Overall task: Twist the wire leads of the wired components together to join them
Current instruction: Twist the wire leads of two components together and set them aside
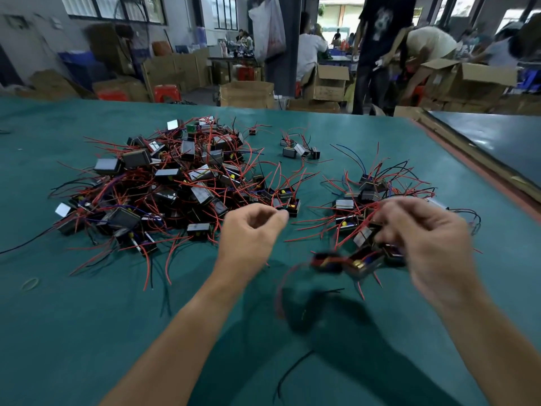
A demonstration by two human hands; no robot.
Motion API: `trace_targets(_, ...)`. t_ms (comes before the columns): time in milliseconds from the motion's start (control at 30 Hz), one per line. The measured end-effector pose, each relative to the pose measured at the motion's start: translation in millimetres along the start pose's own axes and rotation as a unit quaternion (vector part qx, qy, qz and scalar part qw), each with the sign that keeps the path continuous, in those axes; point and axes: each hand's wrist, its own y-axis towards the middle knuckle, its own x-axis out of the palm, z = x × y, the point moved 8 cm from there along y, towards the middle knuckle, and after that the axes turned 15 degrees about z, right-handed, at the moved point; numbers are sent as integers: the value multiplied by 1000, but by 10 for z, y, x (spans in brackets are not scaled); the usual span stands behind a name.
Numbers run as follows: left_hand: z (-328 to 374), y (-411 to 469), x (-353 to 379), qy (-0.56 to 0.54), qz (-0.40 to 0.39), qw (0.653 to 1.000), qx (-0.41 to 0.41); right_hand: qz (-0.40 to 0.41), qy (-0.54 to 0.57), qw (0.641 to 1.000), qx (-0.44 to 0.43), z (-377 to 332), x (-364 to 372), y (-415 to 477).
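Cardboard boxes (330, 83), contents hidden; right hand (433, 238) grips components (360, 263); left hand (251, 230) curled, hold unclear.

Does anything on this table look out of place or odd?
A rubber band lies alone at the left, and a seemingly loose black wire lies near the front, apart from the big pile.
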Motion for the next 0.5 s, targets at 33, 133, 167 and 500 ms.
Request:
trace_targets(33,-25,59,-77,-9,31,999,-13,83,38,996,11,19,-161,92)
trace_targets(133,-89,157,-190,-2,70,997,-28,199,34,978,60,171,-496,307)
trace_targets(167,-107,160,-187,3,69,997,-29,210,20,975,74,222,-551,345)
trace_targets(500,-186,257,-357,231,121,965,21,134,-170,976,-23,225,-344,248)
